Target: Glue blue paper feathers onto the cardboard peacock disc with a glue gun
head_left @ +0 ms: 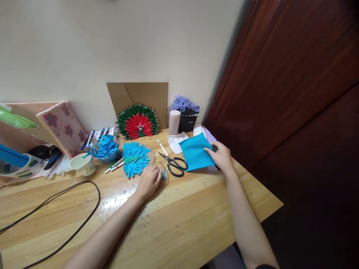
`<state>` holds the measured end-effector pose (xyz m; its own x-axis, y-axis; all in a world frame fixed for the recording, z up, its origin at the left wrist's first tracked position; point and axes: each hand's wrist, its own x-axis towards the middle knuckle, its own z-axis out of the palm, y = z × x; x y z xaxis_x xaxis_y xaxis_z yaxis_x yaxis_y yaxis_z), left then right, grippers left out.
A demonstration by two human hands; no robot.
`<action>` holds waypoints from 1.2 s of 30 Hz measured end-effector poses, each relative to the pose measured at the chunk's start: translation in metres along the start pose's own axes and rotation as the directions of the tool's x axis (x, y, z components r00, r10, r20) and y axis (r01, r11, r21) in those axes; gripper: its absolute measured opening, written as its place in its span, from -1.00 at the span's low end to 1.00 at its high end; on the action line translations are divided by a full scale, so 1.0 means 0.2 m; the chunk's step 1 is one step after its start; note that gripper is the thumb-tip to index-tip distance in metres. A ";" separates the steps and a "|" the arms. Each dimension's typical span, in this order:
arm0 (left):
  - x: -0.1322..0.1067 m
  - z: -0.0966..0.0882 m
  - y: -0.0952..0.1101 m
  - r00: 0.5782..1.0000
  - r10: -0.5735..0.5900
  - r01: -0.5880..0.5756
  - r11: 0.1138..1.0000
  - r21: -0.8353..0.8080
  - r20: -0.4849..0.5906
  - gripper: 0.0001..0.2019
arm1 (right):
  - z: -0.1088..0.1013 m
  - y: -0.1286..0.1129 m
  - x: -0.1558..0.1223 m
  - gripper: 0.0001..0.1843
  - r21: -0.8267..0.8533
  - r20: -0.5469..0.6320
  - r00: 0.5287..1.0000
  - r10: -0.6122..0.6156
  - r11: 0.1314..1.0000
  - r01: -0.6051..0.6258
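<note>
My right hand (221,157) pinches the right edge of a bright blue sheet (196,153), fabric or paper, which is tilted up off the table. My left hand (150,181) rests on the wood with curled fingers, and a small blue piece (163,173) sticks out at its fingertips. Just behind that hand lies a round cardboard base covered with pointed blue petals (134,155), with a green shape on them. Between my hands are black-handled scissors (176,166), blades slightly apart, pointing up and left.
A red and green petal fan (140,123) leans on a cardboard panel (148,91). Left of it stand a tub of blue strips (105,149) and a paper cup (83,165). A pale cylinder (174,121) and a black yarn box (188,121) stand behind. A black cable (97,194) loops at left.
</note>
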<state>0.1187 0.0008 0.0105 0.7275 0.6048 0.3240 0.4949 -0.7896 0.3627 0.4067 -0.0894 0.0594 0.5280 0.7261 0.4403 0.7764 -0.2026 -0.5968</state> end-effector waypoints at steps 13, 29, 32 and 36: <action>-0.13 -0.14 -0.14 0.901 -0.356 0.240 0.885 -0.398 -0.248 -0.69 | 0.35 -0.42 -0.32 -0.64 0.697 0.519 0.848 -0.107 0.627 -0.348; -0.33 -0.24 -0.57 0.883 -0.404 0.467 0.805 0.367 -0.237 -0.76 | 0.60 -0.44 -0.51 -0.49 0.643 0.710 0.666 -0.227 0.595 -0.482; -0.40 -0.30 -0.54 0.830 -0.468 0.554 0.755 0.351 -0.303 -0.76 | 0.62 -0.41 -0.49 -0.60 0.680 0.695 0.671 -0.261 0.541 -0.494; -0.51 -0.37 -0.48 0.748 -0.522 0.637 0.739 0.221 -0.411 -0.76 | 0.65 -0.40 -0.47 -0.63 0.694 0.683 0.679 -0.270 0.530 -0.487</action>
<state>-0.0382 0.0237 0.0080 0.0905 0.9068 0.4117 0.9338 -0.2210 0.2813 0.2497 -0.0567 -0.0219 -0.0861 0.9963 0.0025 -0.0841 -0.0047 -0.9964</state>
